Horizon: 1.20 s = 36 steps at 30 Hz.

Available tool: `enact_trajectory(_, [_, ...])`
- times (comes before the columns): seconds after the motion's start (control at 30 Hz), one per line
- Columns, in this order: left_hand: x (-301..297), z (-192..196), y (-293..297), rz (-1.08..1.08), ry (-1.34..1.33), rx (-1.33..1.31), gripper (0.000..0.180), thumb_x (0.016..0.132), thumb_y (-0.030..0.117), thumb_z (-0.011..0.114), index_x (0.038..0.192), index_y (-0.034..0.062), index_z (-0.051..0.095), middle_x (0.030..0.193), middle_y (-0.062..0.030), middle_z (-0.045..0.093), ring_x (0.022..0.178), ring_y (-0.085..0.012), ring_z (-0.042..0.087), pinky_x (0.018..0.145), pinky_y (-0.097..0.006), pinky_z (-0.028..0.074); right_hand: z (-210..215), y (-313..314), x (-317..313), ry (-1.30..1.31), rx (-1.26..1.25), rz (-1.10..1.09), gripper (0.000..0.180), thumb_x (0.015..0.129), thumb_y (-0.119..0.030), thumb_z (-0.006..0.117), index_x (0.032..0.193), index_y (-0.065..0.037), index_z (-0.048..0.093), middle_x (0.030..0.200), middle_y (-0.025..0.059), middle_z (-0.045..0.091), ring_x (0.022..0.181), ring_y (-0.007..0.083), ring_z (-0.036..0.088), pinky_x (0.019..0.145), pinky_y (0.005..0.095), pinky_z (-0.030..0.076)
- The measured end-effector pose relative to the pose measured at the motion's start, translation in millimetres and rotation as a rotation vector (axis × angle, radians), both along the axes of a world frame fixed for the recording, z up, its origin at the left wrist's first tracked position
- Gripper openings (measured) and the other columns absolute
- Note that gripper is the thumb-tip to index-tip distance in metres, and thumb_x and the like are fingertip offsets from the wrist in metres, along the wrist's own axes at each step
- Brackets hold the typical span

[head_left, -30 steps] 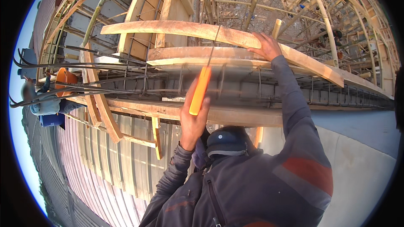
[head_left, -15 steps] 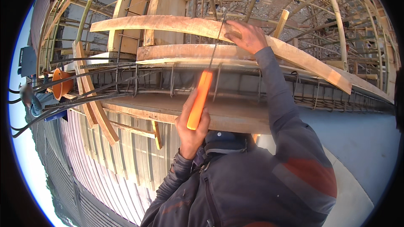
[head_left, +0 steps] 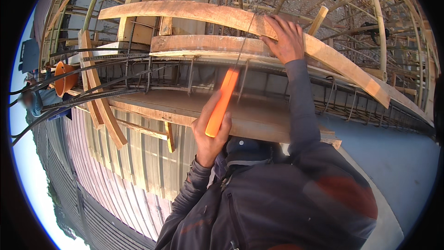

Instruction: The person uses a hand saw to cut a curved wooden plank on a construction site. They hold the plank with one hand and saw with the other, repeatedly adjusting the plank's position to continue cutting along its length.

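My left hand (head_left: 211, 129) is closed around the orange handle of a hand saw (head_left: 223, 104). Its thin, dark blade slants away from me and crosses a long wooden plank (head_left: 185, 10). The plank looks curved in this view and spans over a rebar cage. My right hand (head_left: 287, 39) grips that plank just right of the blade, fingers over the far edge and thumb on the near side. How deep the blade sits in the wood cannot be made out.
Below the plank runs formwork with a timber board (head_left: 208, 45) and a rebar cage (head_left: 342, 99). Rebar ends (head_left: 41, 83) jut out at left, near an orange bucket (head_left: 65, 78) and a person (head_left: 34, 102). Bamboo scaffolding (head_left: 377, 23) stands beyond; corrugated roofing (head_left: 83, 157) lies at lower left.
My right hand has shifted slightly right along the plank, its fingers now farther from the blade. My left hand still holds the saw. The whole view has tilted a little.
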<state>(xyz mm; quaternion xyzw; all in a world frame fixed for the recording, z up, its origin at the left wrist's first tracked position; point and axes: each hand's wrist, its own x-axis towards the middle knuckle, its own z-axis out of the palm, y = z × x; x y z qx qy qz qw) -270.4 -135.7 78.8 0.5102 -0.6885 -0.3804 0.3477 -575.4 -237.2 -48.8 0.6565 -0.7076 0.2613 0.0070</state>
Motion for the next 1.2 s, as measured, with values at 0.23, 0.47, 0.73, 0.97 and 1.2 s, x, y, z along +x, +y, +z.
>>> enact_trajectory(0.23, [4.3,-14.1,6.6,-0.017,0.030,0.040,0.051,0.101,0.007,0.067,0.150,0.0012,0.058,0.123,-0.0123,0.074,0.075,-0.0103,0.066,0.068,-0.026,0.056,-1.2,-4.0,1.4,-0.036,-0.015,0.006,0.063,0.089,-0.039,0.083,0.148,-0.026,0.065,0.134,0.0059,0.065,0.120,0.0295,0.056,0.111,0.0448,0.037])
enact_trajectory(0.47, [6.2,-12.9,-3.8,-0.013,0.082,0.032,0.048,0.097,0.008,0.074,0.144,0.0022,0.064,0.134,-0.0210,0.073,0.114,-0.0286,0.077,0.095,-0.036,0.059,7.5,-14.2,4.8,-0.036,0.069,-0.016,0.064,0.086,-0.041,0.083,0.148,-0.033,0.066,0.120,0.0042,0.062,0.118,0.0288,0.054,0.110,0.0455,0.037])
enact_trajectory(0.73, [9.6,-6.4,0.6,-0.048,0.065,-0.078,0.049,0.098,0.005,0.069,0.146,0.0000,0.062,0.133,-0.0176,0.073,0.109,-0.0209,0.072,0.094,-0.033,0.056,5.1,-15.6,1.0,-0.049,0.078,-0.019,0.070,0.086,-0.049,0.085,0.151,-0.035,0.063,0.115,0.0031,0.058,0.113,0.0270,0.053,0.106,0.0453,0.041])
enact_trajectory(0.97, [5.2,2.1,3.3,-0.070,0.101,-0.017,0.049,0.098,0.006,0.070,0.145,-0.0001,0.063,0.135,-0.0195,0.072,0.115,-0.0236,0.073,0.097,-0.036,0.056,0.9,-18.7,1.1,-0.041,0.095,-0.037,0.069,0.084,-0.047,0.085,0.149,-0.037,0.065,0.115,0.0026,0.058,0.116,0.0275,0.053,0.108,0.0464,0.040])
enact_trajectory(1.2, [10.3,19.8,14.3,-0.066,0.027,-0.001,0.048,0.098,0.006,0.068,0.145,-0.0004,0.063,0.134,-0.0204,0.073,0.115,-0.0255,0.074,0.098,-0.036,0.057,-3.5,-18.8,-0.7,-0.025,0.090,-0.028,0.071,0.085,-0.049,0.085,0.151,-0.037,0.064,0.115,0.0031,0.057,0.114,0.0287,0.053,0.108,0.0461,0.040])
